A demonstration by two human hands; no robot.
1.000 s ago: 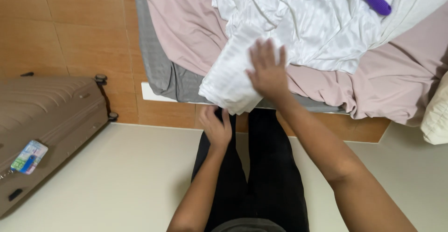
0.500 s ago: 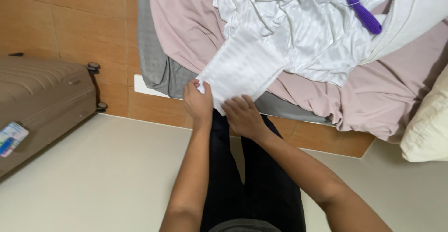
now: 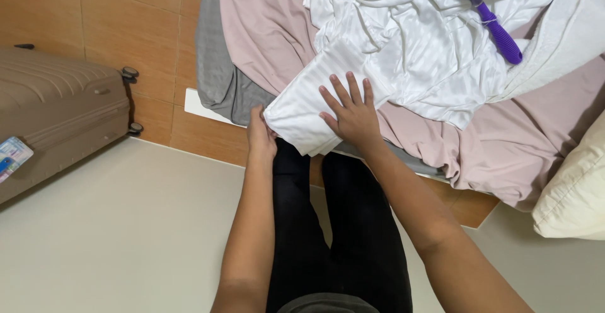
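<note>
Head view: at the bed's near edge [image 3: 208, 108] our right hand [image 3: 353, 116] lies flat, fingers spread, on the soft, light folded white cloth [image 3: 309, 108], while our left hand [image 3: 259, 133] pinches its limp near corner.

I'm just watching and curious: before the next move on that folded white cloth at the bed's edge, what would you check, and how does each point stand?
1. Right hand lies flat on the folded white cloth, fingers spread: ok.
2. Left hand grips the cloth's near left corner: ok.
3. Cloth fully supported by the bed: not ok, its near end hangs past the bed edge.
4. Fold lies smooth under the palm: ok.
5. Space beyond the cloth is free: not ok, the loose white sheets and a purple-handled brush lie close behind.
6. Layers underneath line up: cannot tell, hidden.
</note>
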